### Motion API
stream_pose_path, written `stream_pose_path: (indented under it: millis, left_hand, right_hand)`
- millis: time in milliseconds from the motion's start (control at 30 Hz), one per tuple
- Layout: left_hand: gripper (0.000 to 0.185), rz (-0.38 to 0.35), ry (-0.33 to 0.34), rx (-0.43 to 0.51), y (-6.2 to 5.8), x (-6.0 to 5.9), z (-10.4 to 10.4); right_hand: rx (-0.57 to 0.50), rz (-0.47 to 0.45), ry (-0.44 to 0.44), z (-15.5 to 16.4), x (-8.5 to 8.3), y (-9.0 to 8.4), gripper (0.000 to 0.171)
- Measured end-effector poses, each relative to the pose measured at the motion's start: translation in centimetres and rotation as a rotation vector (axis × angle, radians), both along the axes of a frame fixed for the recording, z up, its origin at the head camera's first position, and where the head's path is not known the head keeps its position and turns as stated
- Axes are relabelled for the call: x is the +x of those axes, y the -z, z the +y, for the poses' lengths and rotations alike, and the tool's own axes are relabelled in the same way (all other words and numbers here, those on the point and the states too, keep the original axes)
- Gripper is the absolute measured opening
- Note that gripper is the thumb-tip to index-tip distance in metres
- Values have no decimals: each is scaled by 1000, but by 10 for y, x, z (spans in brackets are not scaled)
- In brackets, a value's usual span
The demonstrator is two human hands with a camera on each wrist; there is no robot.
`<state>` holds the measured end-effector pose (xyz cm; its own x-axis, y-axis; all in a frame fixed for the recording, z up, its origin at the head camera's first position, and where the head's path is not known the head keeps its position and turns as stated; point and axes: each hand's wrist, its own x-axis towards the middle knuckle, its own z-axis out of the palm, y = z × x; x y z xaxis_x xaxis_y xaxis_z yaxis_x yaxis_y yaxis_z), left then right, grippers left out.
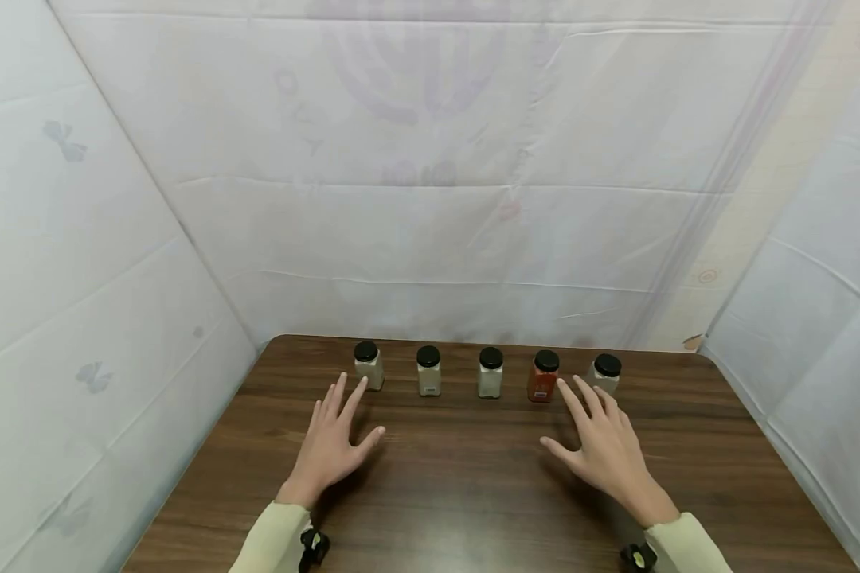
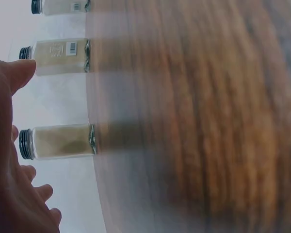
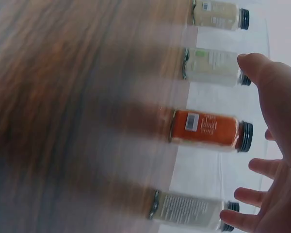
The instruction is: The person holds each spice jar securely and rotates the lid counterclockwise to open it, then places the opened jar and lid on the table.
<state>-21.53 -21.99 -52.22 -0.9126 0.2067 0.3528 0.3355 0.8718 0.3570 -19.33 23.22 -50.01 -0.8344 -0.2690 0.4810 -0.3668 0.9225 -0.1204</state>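
Five is above the count I give, so several glass spice jars with black lids stand in a row along the table's far side. The leftmost jar [image 1: 369, 370] holds pale powder, and my left hand [image 1: 331, 446] hovers just in front of it, fingers spread and holding nothing. Beside it come another pale jar [image 1: 428, 374] and a whitish jar [image 1: 490, 376]. An orange-red jar [image 1: 542, 380] and the rightmost pale jar [image 1: 609, 374] are nearest my right hand [image 1: 605, 446], whose fingers are spread and hold nothing. Its fingertips partly cover the rightmost jar in the head view.
The brown wooden table [image 1: 444, 477] has rounded far corners. White cloth walls [image 1: 416, 239] enclose it at the back and both sides. Each wrist wears a dark strap-on camera [image 1: 314, 547] below a pale sleeve [image 1: 275, 541].
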Motion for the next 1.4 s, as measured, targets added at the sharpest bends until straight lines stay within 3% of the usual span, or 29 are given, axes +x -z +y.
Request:
stream_pose_path:
  millis: [267,667,1100,1400]
  left_hand:
    - [85,-9,-3,68,-3,0,-1]
    - [89,-62,-14,263,-9,-4,-3]
    - [92,-84,-19,388,-7,-16,-5]
    - [94,-128,-56,445,-12,-24,-4]
  right_hand:
    - [0,-51,-19,-20,-5,-6,96]
    - [-3,-110,-131,-50,-15,-23,90]
    - [26,-86,-251,-78,-28,-34,86]
    - [45,-113,-281,-102,-35,-40,87]
